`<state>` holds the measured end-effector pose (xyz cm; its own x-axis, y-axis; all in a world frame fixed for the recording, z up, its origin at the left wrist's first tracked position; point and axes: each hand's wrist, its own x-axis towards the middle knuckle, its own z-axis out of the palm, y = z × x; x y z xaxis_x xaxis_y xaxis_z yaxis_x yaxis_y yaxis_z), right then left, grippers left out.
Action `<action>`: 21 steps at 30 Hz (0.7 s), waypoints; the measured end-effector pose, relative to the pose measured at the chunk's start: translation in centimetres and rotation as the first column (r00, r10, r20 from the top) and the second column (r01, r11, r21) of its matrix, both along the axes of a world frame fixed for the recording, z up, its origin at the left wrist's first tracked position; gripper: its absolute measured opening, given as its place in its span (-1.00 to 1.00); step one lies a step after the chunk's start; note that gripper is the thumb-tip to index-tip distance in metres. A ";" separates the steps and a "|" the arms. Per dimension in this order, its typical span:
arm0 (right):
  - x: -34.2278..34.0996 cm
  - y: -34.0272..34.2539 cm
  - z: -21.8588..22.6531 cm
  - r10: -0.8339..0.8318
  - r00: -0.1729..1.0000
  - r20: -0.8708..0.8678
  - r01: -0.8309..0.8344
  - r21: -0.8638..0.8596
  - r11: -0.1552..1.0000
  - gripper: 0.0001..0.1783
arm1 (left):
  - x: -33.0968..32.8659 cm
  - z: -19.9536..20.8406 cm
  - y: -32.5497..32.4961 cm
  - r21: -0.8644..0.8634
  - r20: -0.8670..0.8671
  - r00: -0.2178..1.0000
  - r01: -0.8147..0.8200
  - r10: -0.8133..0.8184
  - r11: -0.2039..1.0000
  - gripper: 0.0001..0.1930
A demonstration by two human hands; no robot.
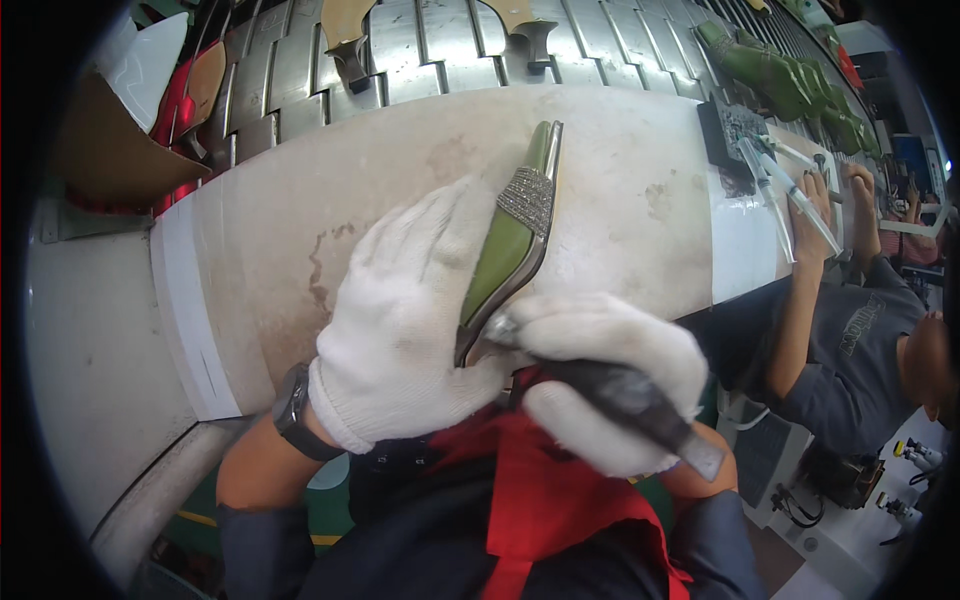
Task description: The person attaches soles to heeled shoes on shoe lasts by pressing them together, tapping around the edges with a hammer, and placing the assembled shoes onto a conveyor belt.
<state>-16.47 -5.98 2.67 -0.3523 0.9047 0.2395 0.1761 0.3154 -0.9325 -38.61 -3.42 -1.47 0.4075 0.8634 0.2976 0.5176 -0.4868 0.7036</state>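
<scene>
Workshop bench: a pale, stained worktop (620, 200) curves across the scene, with a slatted metal conveyor (430, 45) along its far side carrying shoe parts.

Far left, an open cardboard box (110, 150) sits tilted at the bench edge; red and tan shoe pieces (190, 95) stand just beside it. Whether they are inside the box I cannot tell.

Centre, near edge: the left hand (400, 320), in a white cotton glove, is closed around the underside of a green pointed shoe (510, 245), toe aimed away. Held on edge like this, its sole rim is turned toward the other hand. A sparkly band (527, 198) crosses the upper.

The right hand (600, 380), also gloved, is clenched on a dark-handled tool (640, 405) whose tip meets the shoe's heel end, seemingly to steady the work.

Far right, a row of green shoes (780, 80) rides the conveyor; another person's arm (800, 300) rests on the bench beside clear syringe-like tubes (790, 200).
</scene>
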 end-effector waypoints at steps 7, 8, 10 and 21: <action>1.9 3.6 1.5 0.000 0.982 0.191 -0.024 0.122 0.992 -0.62 | -1.3 -0.6 -0.6 -0.011 0.008 1.000 -0.004 0.004 1.000 0.05; 1.5 3.4 0.9 0.023 0.987 0.158 -0.040 0.110 0.993 -0.60 | -1.4 -0.8 -0.7 -0.019 0.008 1.000 -0.013 0.013 1.000 0.05; 0.9 2.5 0.6 0.012 0.973 0.232 -0.052 0.167 0.985 -0.58 | -1.5 -0.8 -0.5 0.002 0.011 1.000 -0.010 0.010 1.000 0.06; -0.8 -1.4 -1.6 0.058 0.974 0.219 -0.059 -0.005 0.998 -0.56 | -1.4 -2.1 -0.5 0.037 0.088 0.996 -0.016 0.013 0.999 0.08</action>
<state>-17.27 -7.40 1.08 -0.4485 0.8807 0.1524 0.3570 0.3329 -0.8728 -40.00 -3.88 -3.56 0.3656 0.8565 0.3643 0.4618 -0.5067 0.7280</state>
